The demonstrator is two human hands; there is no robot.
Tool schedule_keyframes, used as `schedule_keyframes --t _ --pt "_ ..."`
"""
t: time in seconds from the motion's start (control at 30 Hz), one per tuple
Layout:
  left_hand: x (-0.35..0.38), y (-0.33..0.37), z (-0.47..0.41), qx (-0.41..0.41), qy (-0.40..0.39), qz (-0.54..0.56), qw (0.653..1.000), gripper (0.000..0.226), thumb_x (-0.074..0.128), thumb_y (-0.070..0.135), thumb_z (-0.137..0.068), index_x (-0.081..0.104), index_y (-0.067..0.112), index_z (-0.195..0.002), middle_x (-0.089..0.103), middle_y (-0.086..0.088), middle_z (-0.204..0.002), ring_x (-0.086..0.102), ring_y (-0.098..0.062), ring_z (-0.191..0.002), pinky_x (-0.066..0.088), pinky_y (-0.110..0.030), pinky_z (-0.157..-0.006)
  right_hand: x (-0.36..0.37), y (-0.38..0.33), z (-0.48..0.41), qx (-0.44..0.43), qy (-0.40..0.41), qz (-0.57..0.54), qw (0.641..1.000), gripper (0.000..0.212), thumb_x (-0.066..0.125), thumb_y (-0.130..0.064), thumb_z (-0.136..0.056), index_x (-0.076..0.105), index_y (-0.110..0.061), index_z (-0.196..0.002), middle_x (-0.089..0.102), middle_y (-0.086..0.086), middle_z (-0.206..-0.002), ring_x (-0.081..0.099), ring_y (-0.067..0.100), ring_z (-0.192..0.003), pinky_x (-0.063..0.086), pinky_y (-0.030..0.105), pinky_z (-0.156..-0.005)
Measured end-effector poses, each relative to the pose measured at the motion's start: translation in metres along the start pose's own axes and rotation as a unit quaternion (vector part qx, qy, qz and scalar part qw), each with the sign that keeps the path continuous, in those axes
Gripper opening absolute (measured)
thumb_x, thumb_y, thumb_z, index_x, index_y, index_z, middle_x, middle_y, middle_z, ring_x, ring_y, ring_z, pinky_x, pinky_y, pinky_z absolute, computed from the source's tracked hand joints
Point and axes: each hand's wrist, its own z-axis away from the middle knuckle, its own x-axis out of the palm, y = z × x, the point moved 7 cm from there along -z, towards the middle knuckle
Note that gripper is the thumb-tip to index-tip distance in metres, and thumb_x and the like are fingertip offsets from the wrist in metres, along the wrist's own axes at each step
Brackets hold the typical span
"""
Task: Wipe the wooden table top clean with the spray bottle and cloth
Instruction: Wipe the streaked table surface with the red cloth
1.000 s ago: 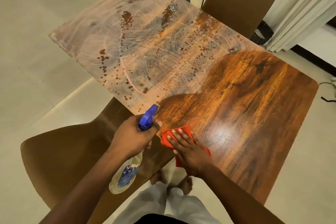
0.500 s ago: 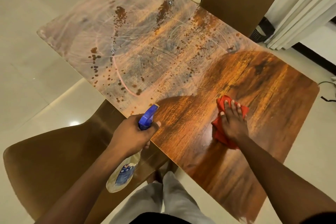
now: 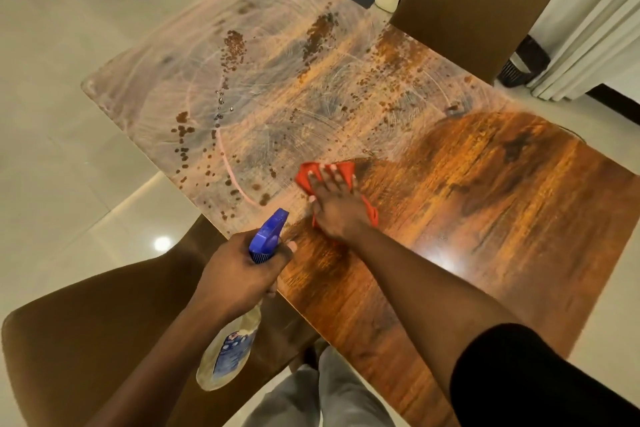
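Observation:
The wooden table top (image 3: 485, 204) fills the view; its right half is dark and glossy, its left half is pale, smeared and dotted with droplets. My right hand (image 3: 334, 208) lies flat on a red cloth (image 3: 306, 175), pressing it to the wood at the border between the glossy and the smeared part, near the table's front edge. My left hand (image 3: 239, 274) grips a spray bottle (image 3: 268, 236) by the neck at the table's front edge, its blue nozzle pointing over the table and its clear body hanging below my hand.
A brown chair (image 3: 86, 333) stands pushed in at the near side under my left arm. Another brown chair (image 3: 474, 3) stands at the far side. White curtains (image 3: 595, 31) hang at the right. Pale tiled floor (image 3: 52, 114) surrounds the table.
My right hand has swept the red cloth from the glossy right part leftward to the edge of the smeared area. The left hand with the bottle has stayed near the front edge.

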Motion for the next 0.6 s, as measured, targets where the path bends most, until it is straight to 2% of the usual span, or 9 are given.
schedule_keyframes --t 0.07,0.13,0.23,0.27,0.33,0.4,0.43,0.6 --pt "0.0 0.005 -0.004 0.003 0.0 -0.001 1.0 0.022 0.075 0.045 -0.099 0.068 0.027 -0.09 0.079 0.0 -0.062 0.078 -0.017 -0.055 0.066 -0.039 -0.074 0.013 -0.035 0.007 -0.054 -0.006 0.008 0.998 0.067 0.02 -0.049 -0.112 -0.005 -0.03 -0.172 -0.012 0.004 -0.179 -0.019 0.027 -0.163 -0.02 0.056 -0.127" --pt "0.002 0.011 -0.007 0.009 0.0 -0.006 1.0 0.026 0.075 0.046 -0.099 0.069 0.025 -0.085 0.078 -0.001 -0.061 0.076 -0.014 -0.053 0.064 -0.037 -0.073 0.027 -0.065 0.022 -0.108 -0.032 0.012 0.994 0.068 0.024 -0.05 -0.112 0.004 -0.029 -0.173 -0.007 0.003 -0.18 -0.018 0.025 -0.164 -0.014 0.059 -0.13" --pt "0.005 0.022 -0.012 0.016 0.006 -0.009 1.0 0.027 0.076 0.044 -0.099 0.068 0.025 -0.081 0.079 -0.003 -0.065 0.075 -0.013 -0.056 0.057 -0.034 -0.068 0.043 -0.094 0.06 -0.19 -0.053 -0.006 0.98 0.065 0.029 -0.051 -0.111 0.028 -0.023 -0.169 0.02 0.006 -0.179 0.0 0.026 -0.167 -0.004 0.059 -0.132" --pt "0.005 0.026 -0.012 0.018 0.007 -0.008 1.0 0.025 0.076 0.044 -0.098 0.069 0.025 -0.083 0.079 -0.006 -0.068 0.076 -0.016 -0.061 0.059 -0.039 -0.068 0.045 -0.099 0.074 -0.209 -0.045 -0.013 0.977 0.061 0.03 -0.048 -0.112 0.037 -0.022 -0.166 0.031 0.007 -0.175 0.009 0.026 -0.167 -0.002 0.059 -0.132" --pt "0.007 0.036 -0.014 0.02 0.001 -0.005 1.0 0.033 0.077 0.051 -0.095 0.071 0.02 -0.086 0.077 -0.013 -0.072 0.077 -0.032 -0.071 0.064 -0.055 -0.078 0.051 -0.098 0.1 -0.226 -0.034 -0.012 0.974 0.053 0.033 -0.042 -0.114 0.043 -0.023 -0.162 0.04 0.005 -0.171 0.016 0.025 -0.165 -0.005 0.055 -0.133" --pt "0.009 0.044 -0.015 0.019 -0.008 -0.007 1.0 0.047 0.07 0.06 -0.086 0.071 0.013 -0.085 0.075 -0.02 -0.072 0.074 -0.045 -0.074 0.062 -0.063 -0.084 0.061 -0.089 0.124 -0.234 -0.037 0.003 0.971 0.052 0.034 -0.04 -0.115 0.035 -0.028 -0.166 0.033 0.001 -0.175 0.01 0.022 -0.166 -0.009 0.051 -0.133" --pt "0.011 0.047 -0.015 0.021 -0.015 -0.012 1.0 0.049 0.068 0.062 -0.085 0.07 0.012 -0.084 0.074 -0.021 -0.071 0.073 -0.046 -0.073 0.061 -0.064 -0.085 0.066 -0.083 0.135 -0.237 -0.039 0.006 0.971 0.053 0.032 -0.041 -0.116 0.028 -0.031 -0.168 0.026 -0.001 -0.177 0.005 0.02 -0.167 -0.01 0.05 -0.133" --pt "0.025 0.052 -0.025 0.02 -0.055 -0.002 0.998 0.049 0.073 0.055 -0.092 0.069 0.007 -0.087 0.075 -0.012 -0.06 0.078 -0.029 -0.056 0.066 -0.061 -0.083 0.083 -0.027 0.179 -0.178 -0.046 -0.024 0.983 0.056 0.015 -0.051 -0.117 0.005 -0.043 -0.171 0.005 -0.011 -0.18 -0.014 0.009 -0.165 -0.013 0.046 -0.132"
